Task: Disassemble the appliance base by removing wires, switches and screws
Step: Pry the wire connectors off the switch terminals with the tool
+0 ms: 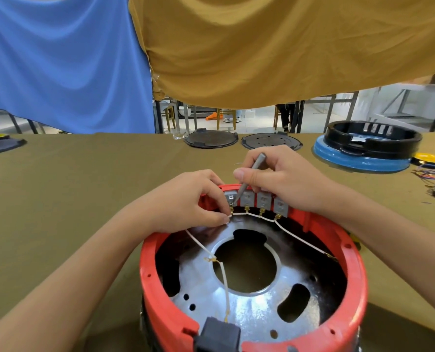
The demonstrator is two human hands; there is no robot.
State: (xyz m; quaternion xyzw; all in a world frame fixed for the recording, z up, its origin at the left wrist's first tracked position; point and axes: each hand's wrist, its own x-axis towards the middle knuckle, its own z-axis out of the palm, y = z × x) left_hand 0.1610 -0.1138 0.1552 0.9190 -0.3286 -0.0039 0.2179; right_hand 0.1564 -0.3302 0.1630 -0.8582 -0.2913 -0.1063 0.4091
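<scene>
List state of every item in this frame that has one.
left hand: pinching the white wire at the leftmost switch
right hand: gripping the gray tool
gray tool: tilted, tip at the leftmost switch
white wire: still linking the four switches
switches: four, still mounted in the rim
red base: open side up
black ring: stacked on the blue ring

Two bare forearms, no sleeves in view, left hand [186,201], right hand [282,181], short plain nails
</scene>
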